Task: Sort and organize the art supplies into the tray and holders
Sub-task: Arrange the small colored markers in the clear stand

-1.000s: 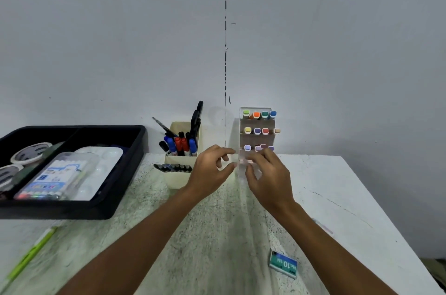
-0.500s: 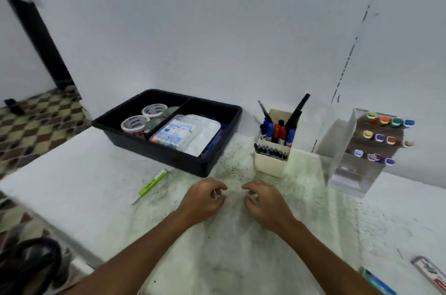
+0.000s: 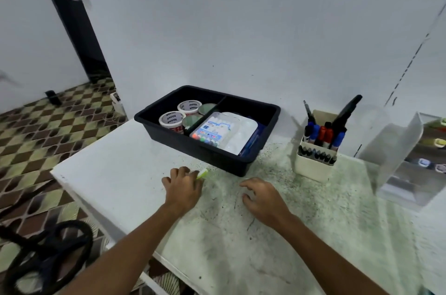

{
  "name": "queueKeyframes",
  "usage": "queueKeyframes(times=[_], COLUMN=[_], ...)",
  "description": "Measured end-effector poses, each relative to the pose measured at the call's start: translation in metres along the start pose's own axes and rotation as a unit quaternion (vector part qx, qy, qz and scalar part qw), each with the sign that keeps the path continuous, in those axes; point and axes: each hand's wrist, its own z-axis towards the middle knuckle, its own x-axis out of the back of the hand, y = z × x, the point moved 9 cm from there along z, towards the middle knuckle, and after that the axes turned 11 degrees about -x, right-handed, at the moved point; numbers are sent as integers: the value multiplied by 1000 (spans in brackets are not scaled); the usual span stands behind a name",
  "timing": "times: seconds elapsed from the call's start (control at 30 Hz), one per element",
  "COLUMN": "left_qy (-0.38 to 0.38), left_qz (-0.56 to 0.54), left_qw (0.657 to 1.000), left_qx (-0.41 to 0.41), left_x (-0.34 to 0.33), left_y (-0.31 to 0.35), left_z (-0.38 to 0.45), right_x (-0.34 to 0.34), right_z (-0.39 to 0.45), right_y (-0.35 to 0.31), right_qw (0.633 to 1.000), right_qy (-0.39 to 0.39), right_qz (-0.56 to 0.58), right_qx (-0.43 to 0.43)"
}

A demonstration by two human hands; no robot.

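My left hand point(image 3: 183, 186) lies over a light green pen point(image 3: 202, 173) on the table, fingers curled down on it; only the pen's end shows past my fingers. Beside it, my right hand point(image 3: 264, 198) rests on the tabletop with loosely curled fingers and holds nothing. Behind both hands stands the black divided tray point(image 3: 154, 115), holding tape rolls point(image 3: 172, 119), a pack of coloured pens point(image 3: 210, 131) and a white palette. To the right is a cream holder point(image 3: 313, 169) with markers and black pens. A clear marker rack point(image 3: 395, 150) stands at the far right.
The white, green-stained table point(image 3: 313, 234) ends at a left edge near my left hand, with patterned floor below. A black looped strap point(image 3: 48, 253) lies on the floor at lower left. The wall runs right behind the tray and holders.
My view swung left, away from the marker rack. Both hands left the rack; my left hand moved left onto the green pen, and my right hand came to rest on the table.
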Motion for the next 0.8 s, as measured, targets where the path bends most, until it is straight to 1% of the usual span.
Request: queueKeyframes(times=[0.07, 0.13, 0.23, 0.27, 0.37, 0.47, 0.57, 0.67, 0.8], left_qy=[52, 83, 80, 79, 54, 42, 46, 48, 63], left_qz=[-17, -39, -81, -111, -245, -341, -384, -434, -483], left_qw=[998, 994, 986, 980, 948, 904, 866, 836, 803], left_qx=[-22, -55, -122, -148, -196, -255, -316, -332, -342], left_x=[3, 2, -3, -4, -3, 8, 30, 53, 83], left_y=[11, 30, 69, 87, 146, 217, 282, 335, 390], left_z=[-2, -4, -5, -5, -9, -14, -15, -7, 6], right_x=[8, 20, 44, 54, 91, 139, 183, 226, 272], right_z=[-4, -10, -23, -29, -52, -86, -119, -145, -165], right_y=[10, 25, 51, 59, 90, 132, 171, 199, 226], right_qw=[1000, 999, 996, 994, 985, 970, 950, 930, 908], right_qy=[9, 22, 47, 58, 104, 162, 209, 260, 307], right_qz=[2, 13, 33, 42, 70, 84, 105, 118, 120], right_qx=[-14, -36, -68, -79, -118, -161, -209, -233, -258])
